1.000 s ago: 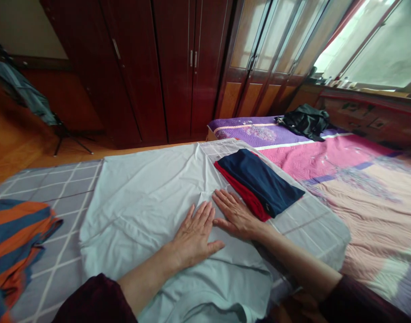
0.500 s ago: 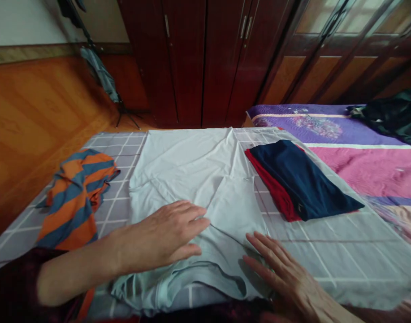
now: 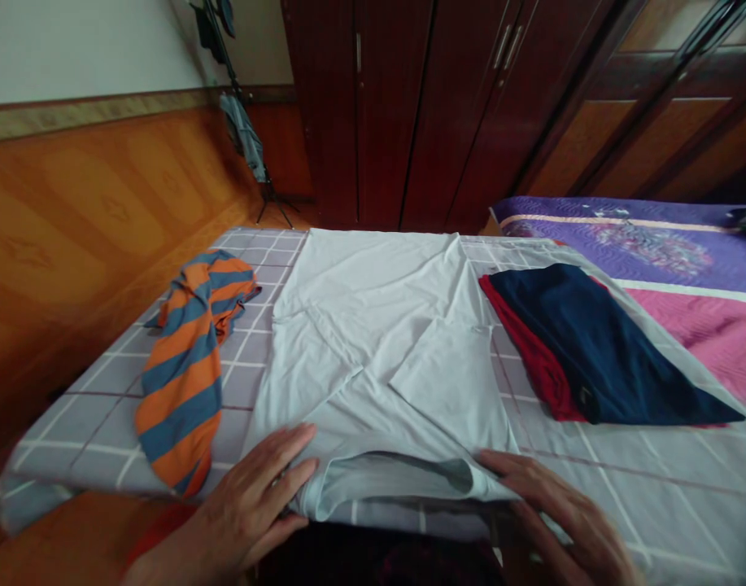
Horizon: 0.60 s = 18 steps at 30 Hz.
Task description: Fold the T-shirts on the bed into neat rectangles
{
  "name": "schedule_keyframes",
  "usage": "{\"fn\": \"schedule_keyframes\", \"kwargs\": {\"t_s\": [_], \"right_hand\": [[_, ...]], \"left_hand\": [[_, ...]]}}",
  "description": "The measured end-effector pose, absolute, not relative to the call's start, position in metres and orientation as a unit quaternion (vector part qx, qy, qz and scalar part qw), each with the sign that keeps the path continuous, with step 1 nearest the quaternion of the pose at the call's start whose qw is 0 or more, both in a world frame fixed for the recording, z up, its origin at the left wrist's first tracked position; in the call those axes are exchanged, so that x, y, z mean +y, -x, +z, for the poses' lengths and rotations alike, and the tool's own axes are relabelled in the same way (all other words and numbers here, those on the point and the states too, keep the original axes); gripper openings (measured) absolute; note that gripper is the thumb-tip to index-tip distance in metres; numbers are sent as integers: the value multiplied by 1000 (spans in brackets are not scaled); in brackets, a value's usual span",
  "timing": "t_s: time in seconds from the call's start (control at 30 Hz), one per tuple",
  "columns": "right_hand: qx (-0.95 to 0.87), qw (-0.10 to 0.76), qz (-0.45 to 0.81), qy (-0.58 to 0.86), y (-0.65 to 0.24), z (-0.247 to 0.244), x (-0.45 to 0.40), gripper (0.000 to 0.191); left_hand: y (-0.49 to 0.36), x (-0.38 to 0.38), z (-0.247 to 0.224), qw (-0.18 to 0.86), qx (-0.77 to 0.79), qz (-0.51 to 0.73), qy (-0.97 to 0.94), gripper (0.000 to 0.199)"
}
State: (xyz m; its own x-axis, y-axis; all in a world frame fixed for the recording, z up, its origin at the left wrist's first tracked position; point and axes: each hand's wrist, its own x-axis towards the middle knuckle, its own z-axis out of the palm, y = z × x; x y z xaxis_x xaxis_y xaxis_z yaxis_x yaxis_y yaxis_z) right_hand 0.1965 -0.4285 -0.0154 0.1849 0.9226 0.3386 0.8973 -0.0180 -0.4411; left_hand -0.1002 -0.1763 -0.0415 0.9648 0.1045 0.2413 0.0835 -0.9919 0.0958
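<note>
A white T-shirt (image 3: pixel 373 342) lies spread on the bed, its neck opening toward me and its side parts folded inward across the middle. At the left of the collar, my left hand (image 3: pixel 256 496) has its fingers over the shoulder cloth and its thumb low at the edge, holding the shirt there. On the other side of the collar, my right hand (image 3: pixel 549 509) grips the right shoulder, with cloth between its fingers; its lower fingers are partly hidden. The neckline stands slightly raised between both hands.
An orange and blue striped garment (image 3: pixel 183 374) lies on the left of the checked bedsheet (image 3: pixel 116 423). Folded navy clothing (image 3: pixel 592 342) rests over a red garment (image 3: pixel 531 358) on the right. Behind are a dark wardrobe (image 3: pixel 403 106), a clothes stand (image 3: pixel 244 130) and a purple-pink bed (image 3: pixel 671 252).
Both hands have moved from the shirt's surface to its shoulders beside the collar and taken hold there. The neckline looks straighter and more raised. The view has turned left.
</note>
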Motion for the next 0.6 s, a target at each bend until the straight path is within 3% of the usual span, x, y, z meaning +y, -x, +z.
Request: {"fn": "schedule_keyframes", "kwargs": {"t_s": [0.27,0.43,0.53,0.6], "right_hand": [[-649,290,-4,703,-198,-32,-429,37],[-653,296,-27,696,-197,-37,-425,29],[-676,257,-40,689,-199,-37,-424,25],[-691,215,-53,688,-200,-38,-425,34]], "left_hand": [[95,-181,-35,49,38,135,-989,36],[92,-181,-29,86,44,133,-986,25],[94,-177,-30,107,44,179,-977,29],[98,-174,-32,124,52,206,-969,30]]}}
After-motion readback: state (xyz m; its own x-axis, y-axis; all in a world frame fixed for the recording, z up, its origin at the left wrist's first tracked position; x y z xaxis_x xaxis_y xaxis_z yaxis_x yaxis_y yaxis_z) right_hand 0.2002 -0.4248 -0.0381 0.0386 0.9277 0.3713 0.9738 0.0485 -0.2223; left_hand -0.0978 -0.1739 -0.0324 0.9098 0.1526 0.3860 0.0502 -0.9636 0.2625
